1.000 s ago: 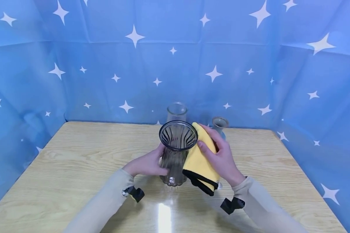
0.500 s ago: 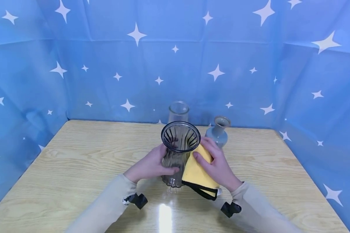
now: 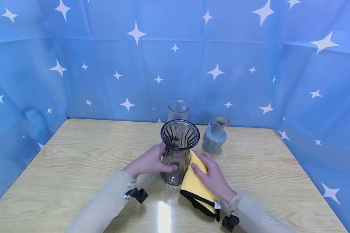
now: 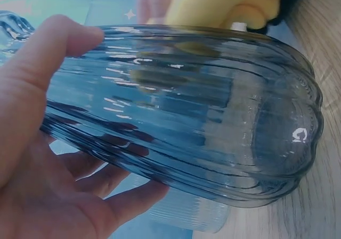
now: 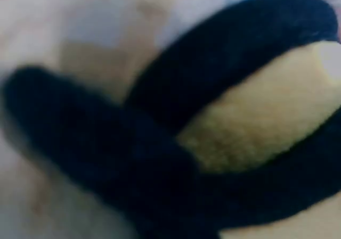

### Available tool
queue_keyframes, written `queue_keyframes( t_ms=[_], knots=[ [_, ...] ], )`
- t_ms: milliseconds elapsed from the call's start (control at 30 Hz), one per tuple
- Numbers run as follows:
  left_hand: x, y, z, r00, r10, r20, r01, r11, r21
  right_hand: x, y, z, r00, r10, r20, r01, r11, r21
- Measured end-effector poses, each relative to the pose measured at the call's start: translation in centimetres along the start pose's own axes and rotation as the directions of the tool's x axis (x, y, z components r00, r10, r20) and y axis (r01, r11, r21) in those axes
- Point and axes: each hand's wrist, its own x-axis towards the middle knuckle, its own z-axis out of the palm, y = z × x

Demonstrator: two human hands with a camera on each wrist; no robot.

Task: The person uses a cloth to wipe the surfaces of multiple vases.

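Observation:
A dark, see-through ribbed glass vase (image 3: 175, 163) with a flared rim stands upright in the middle of the head view. My left hand (image 3: 151, 161) grips it from the left, thumb across the front and fingers behind, as the left wrist view shows through the glass (image 4: 186, 111). On the other side, my right hand (image 3: 211, 176) holds a folded yellow cloth (image 3: 193, 181) with black edging against the vase's right wall. Black trim of the cloth (image 5: 181, 79) fills much of the blurred right wrist view, where my right fingers are hidden.
Behind the dark vase stands a clear glass vase (image 3: 178, 111), partly covered by it. A small blue-grey ceramic vase (image 3: 214, 139) is to the right, beyond my right hand. The wooden table (image 3: 84, 155) ends at a blue star-patterned curtain (image 3: 175, 64).
My right hand has slid the yellow cloth down the right side of the dark vase, so the blue-grey vase shows more. My left hand keeps its grip on the dark vase.

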Motion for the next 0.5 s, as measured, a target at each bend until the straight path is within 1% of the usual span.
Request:
queue_keyframes(
  t_ms=[67,167,333,400,500],
  knots=[
    [0.06,-0.06,0.03,1.000,-0.001,0.007,0.001,1.000,-0.026,-0.27,0.04,0.17,0.998,0.058,0.014,-0.057,0.998,-0.018],
    [0.09,-0.13,0.04,1.000,0.000,0.012,0.001,0.999,-0.052,-0.37,-0.08,0.24,0.990,0.136,0.048,-0.133,0.990,-0.048],
    [0.16,-0.23,0.01,1.000,-0.005,0.015,0.006,0.998,-0.059,-0.18,-0.27,0.14,0.961,0.253,0.113,-0.245,0.966,-0.080],
    [0.19,-0.24,-0.01,1.000,-0.004,0.017,0.005,0.999,-0.054,-0.09,-0.27,0.08,0.948,0.288,0.136,-0.277,0.957,-0.088],
    [0.25,-0.30,-0.01,1.000,0.007,0.018,-0.006,0.999,-0.045,0.03,-0.22,-0.05,0.937,0.310,0.164,-0.295,0.949,-0.109]
  ],
)
